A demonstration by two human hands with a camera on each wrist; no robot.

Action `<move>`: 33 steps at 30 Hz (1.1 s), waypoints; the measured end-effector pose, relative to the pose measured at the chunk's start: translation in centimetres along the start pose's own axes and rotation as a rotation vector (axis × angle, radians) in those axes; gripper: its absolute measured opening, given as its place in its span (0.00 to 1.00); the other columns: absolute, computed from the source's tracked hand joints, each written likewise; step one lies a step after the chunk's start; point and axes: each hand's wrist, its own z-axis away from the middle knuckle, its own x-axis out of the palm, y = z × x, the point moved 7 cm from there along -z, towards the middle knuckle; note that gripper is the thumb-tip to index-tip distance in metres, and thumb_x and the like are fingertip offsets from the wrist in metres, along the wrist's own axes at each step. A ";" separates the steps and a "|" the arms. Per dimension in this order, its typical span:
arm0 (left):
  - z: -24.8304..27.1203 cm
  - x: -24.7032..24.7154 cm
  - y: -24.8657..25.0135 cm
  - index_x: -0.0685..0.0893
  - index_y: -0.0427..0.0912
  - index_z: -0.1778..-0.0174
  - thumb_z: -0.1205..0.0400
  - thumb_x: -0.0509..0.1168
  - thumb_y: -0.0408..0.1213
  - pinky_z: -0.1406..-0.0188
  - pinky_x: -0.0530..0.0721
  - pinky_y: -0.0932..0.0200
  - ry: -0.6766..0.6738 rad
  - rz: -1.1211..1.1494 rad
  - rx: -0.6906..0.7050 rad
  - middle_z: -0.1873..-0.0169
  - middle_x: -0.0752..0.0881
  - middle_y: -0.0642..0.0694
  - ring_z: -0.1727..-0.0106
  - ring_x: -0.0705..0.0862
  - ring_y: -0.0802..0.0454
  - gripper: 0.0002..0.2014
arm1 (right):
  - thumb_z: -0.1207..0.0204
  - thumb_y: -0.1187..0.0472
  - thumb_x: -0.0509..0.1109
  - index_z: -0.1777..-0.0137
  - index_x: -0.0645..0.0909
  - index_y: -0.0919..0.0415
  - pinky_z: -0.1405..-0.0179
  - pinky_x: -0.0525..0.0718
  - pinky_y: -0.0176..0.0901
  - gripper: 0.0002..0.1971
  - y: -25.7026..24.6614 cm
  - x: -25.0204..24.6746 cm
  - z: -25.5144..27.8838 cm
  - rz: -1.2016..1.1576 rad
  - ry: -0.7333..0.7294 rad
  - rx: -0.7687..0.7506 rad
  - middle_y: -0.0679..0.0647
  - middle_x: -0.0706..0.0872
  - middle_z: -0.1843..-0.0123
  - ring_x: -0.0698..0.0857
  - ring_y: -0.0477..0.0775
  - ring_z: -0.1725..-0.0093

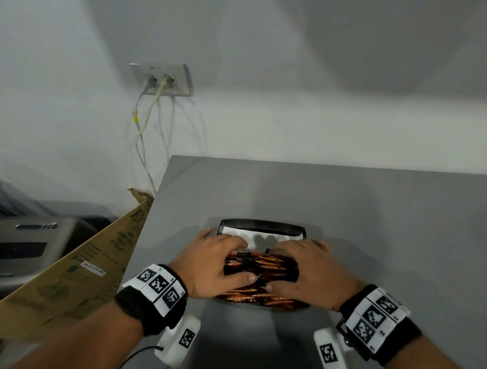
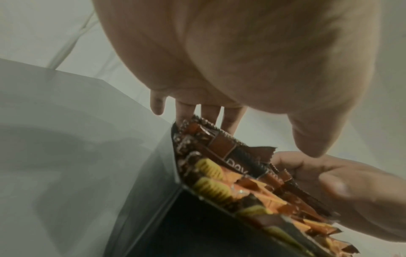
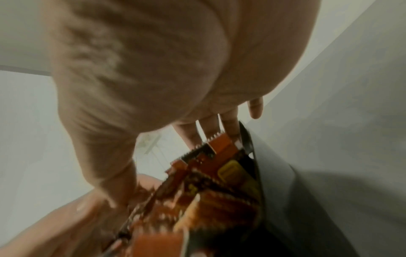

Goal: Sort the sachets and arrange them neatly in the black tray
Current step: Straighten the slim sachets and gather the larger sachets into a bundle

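Note:
A packed row of orange-and-brown sachets (image 1: 262,268) stands in the near part of the black tray (image 1: 262,225) on the grey table. My left hand (image 1: 230,259) grips the row's left end, fingers behind it and thumb in front. My right hand (image 1: 305,269) grips the right end the same way, and the two thumbs almost meet. White sachets (image 1: 261,234) lie in the tray's far part. In the left wrist view the sachets (image 2: 219,173) show yellow crimped ends above the tray wall (image 2: 175,226). The right wrist view shows the sachets (image 3: 215,182), blurred.
The grey table (image 1: 379,224) reaches back to the white wall. Off its left edge leans a cardboard box (image 1: 85,259), with a grey machine (image 1: 18,248) beyond it. A wall socket (image 1: 163,79) with two plugged cables hangs above the table's far left corner.

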 end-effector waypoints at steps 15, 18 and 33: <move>2.2 -1.6 -1.4 0.77 0.61 0.32 0.20 0.57 0.67 0.39 0.84 0.48 0.198 0.327 -0.078 0.42 0.84 0.63 0.38 0.81 0.61 0.24 | 0.24 0.34 0.67 0.37 0.83 0.42 0.34 0.79 0.49 0.21 0.2 -2.0 -3.2 0.061 -0.097 0.032 0.41 0.87 0.48 0.85 0.45 0.48; 2.3 -1.4 -1.4 0.78 0.61 0.32 0.19 0.58 0.65 0.39 0.84 0.48 0.205 0.360 -0.076 0.42 0.84 0.62 0.39 0.81 0.62 0.22 | 0.31 0.25 0.68 0.37 0.82 0.41 0.33 0.75 0.48 0.29 0.1 -1.9 -3.7 0.107 -0.147 0.043 0.41 0.85 0.47 0.83 0.47 0.46; -2.3 -2.8 0.2 0.84 0.54 0.37 0.23 0.68 0.40 0.41 0.84 0.51 0.072 0.084 -0.085 0.52 0.88 0.57 0.49 0.85 0.55 0.18 | 0.24 0.43 0.65 0.39 0.84 0.45 0.37 0.76 0.44 0.16 -0.3 -2.2 -3.7 0.080 -0.085 -0.006 0.43 0.89 0.53 0.85 0.45 0.53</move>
